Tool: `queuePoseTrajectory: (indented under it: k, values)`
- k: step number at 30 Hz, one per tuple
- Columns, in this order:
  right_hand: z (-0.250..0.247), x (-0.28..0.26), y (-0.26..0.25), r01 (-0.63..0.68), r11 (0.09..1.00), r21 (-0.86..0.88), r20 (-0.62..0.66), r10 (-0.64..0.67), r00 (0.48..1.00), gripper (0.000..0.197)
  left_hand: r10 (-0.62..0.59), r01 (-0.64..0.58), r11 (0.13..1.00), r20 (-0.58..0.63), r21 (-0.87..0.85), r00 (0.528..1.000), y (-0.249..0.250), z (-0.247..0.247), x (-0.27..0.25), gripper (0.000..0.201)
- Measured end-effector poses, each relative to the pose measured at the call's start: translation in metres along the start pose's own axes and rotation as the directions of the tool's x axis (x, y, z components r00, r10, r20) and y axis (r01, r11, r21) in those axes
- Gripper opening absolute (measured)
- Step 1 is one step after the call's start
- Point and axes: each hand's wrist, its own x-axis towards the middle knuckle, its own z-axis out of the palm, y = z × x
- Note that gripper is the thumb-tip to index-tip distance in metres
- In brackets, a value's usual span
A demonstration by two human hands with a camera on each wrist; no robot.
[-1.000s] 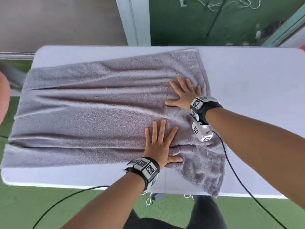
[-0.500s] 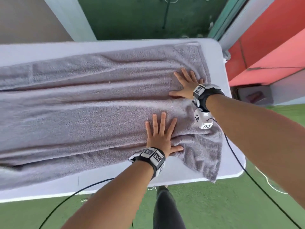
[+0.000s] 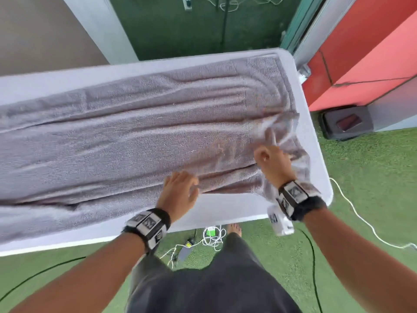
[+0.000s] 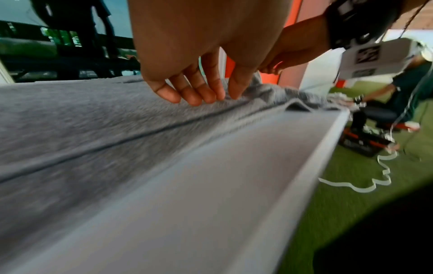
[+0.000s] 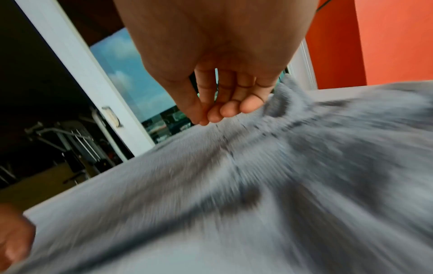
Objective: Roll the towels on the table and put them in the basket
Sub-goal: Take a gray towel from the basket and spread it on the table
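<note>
— While the grey towel (image 3: 126,141) lies spread along the white table (image 3: 216,208), where do the hands sit?

— Both are over its right-hand end. The left hand (image 3: 180,193) hovers at the towel's near edge, its fingers (image 4: 194,92) straight, side by side and pointing down, tips just above or grazing the cloth; blur makes contact hard to judge.

— And the other one?

— The right hand (image 3: 273,163) is beyond the left fingers and to their right. Its fingertips (image 5: 225,111) are drawn together against the thumb, and they seem to pinch a raised fold of towel, though the cloth is smeared there.

— Anything past those fingers?

— A bunched ridge of towel just right of them, then the table's end.
</note>
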Motion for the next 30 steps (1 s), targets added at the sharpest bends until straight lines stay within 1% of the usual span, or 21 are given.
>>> queuePoseTrajectory:
  k: [2, 4, 5, 6, 8, 10, 11, 13, 16, 19, 21, 23, 25, 28, 30]
  values:
    - [0.009, -0.048, 0.017, -0.033, 0.999, -0.029, 0.078, 0.035, 0.996, 0.013, -0.020, 0.018, 0.999, 0.032, 0.051, 0.999, -0.030, 0.000, -0.027, 0.016]
    - [0.018, -0.081, 0.036, -0.036, 0.993, -0.112, 0.115, 0.049, 0.992, 0.018, -0.037, 0.036, 0.996, 0.013, 0.076, 0.999, -0.053, -0.003, -0.043, 0.024]
    - [0.022, -0.093, 0.043, -0.039, 0.988, -0.147, 0.126, 0.058, 0.990, 0.022, -0.025, 0.025, 0.996, -0.011, 0.085, 1.000, -0.060, -0.005, -0.048, 0.025]
    - [0.027, -0.101, 0.049, -0.049, 0.982, -0.184, 0.141, 0.076, 0.987, 0.028, 0.012, -0.009, 0.996, -0.035, 0.094, 0.999, -0.065, -0.006, -0.052, 0.025]
    - [0.036, -0.109, 0.052, -0.065, 0.964, -0.257, 0.128, 0.101, 0.987, 0.039, 0.121, -0.117, 0.988, -0.038, 0.102, 0.992, -0.066, -0.006, -0.058, 0.019]
    - [0.042, -0.110, 0.047, -0.060, 0.955, -0.289, 0.076, 0.086, 0.993, 0.045, 0.226, -0.227, 0.971, 0.021, 0.070, 0.974, -0.058, 0.000, -0.062, 0.016]
    - [0.043, -0.108, 0.045, -0.059, 0.958, -0.281, 0.055, 0.078, 0.995, 0.045, 0.256, -0.259, 0.965, 0.052, 0.044, 0.965, -0.051, 0.004, -0.062, 0.018]
    - [0.042, -0.102, 0.042, -0.061, 0.968, -0.244, 0.023, 0.069, 0.997, 0.035, 0.275, -0.276, 0.961, 0.073, 0.003, 0.959, -0.034, 0.014, -0.057, 0.026]
    - [0.039, -0.094, 0.043, -0.052, 0.976, -0.213, 0.029, 0.059, 0.998, 0.020, 0.273, -0.274, 0.961, 0.056, 0.018, 0.960, -0.001, 0.030, -0.043, 0.037]
    - [0.029, -0.092, 0.042, -0.039, 0.973, -0.226, 0.079, 0.058, 0.995, 0.018, 0.239, -0.241, 0.967, 0.033, 0.082, 0.970, 0.023, 0.045, -0.027, 0.042]
    - [0.020, -0.096, 0.044, -0.042, 0.970, -0.241, 0.124, 0.074, 0.989, 0.019, 0.217, -0.216, 0.962, 0.011, 0.166, 0.976, 0.033, 0.052, -0.018, 0.038]
    - [0.012, -0.101, 0.049, -0.033, 0.964, -0.265, 0.159, 0.077, 0.984, 0.018, 0.212, -0.200, 0.950, -0.024, 0.239, 0.977, 0.040, 0.056, -0.012, 0.029]
    - [0.008, -0.108, 0.053, -0.030, 0.958, -0.284, 0.165, 0.080, 0.983, 0.017, 0.215, -0.197, 0.941, -0.036, 0.277, 0.976, 0.046, 0.058, -0.009, 0.023]
    - [0.006, -0.115, 0.057, -0.017, 0.964, -0.267, 0.136, 0.055, 0.989, 0.016, 0.205, -0.191, 0.950, -0.035, 0.246, 0.978, 0.050, 0.058, -0.010, 0.021]
    - [0.004, -0.121, 0.056, -0.041, 0.973, -0.229, 0.101, 0.065, 0.993, 0.016, 0.208, -0.197, 0.963, -0.043, 0.183, 0.977, 0.053, 0.058, -0.019, 0.019]
